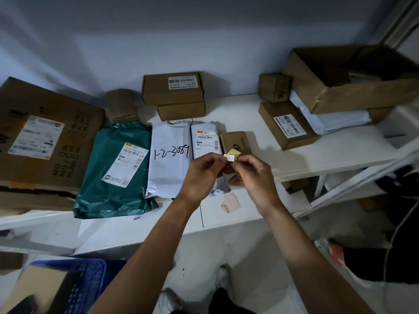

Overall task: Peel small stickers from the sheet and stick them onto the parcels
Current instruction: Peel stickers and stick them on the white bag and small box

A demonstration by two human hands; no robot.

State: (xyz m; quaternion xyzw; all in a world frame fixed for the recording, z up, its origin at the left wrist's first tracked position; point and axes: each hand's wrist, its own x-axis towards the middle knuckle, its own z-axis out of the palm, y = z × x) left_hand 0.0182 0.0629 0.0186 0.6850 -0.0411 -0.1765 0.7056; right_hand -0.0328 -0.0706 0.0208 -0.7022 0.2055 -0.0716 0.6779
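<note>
The person's left hand [201,171] and right hand [254,174] are bare, with no gloves or rings to be seen. Both forearms [147,245] are bare too. Lower down are a dark trouser leg [226,300] and two pale, blurred shoes [223,276].

Both hands are raised together over the white worktop [260,123]. The left hand [204,173] pinches a small white sticker [228,157]. The right hand [254,175] pinches the yellow backing [233,152] that touches it. A sticker sheet [230,203] lies flat on the worktop below the hands. Four parcels lie side by side behind the hands: a green bag [118,168], a white bag [169,155] marked "1-2-3089", a second labelled bag [205,139] and a small brown box [235,140]. A large carton [45,137] stands at far left.
</note>
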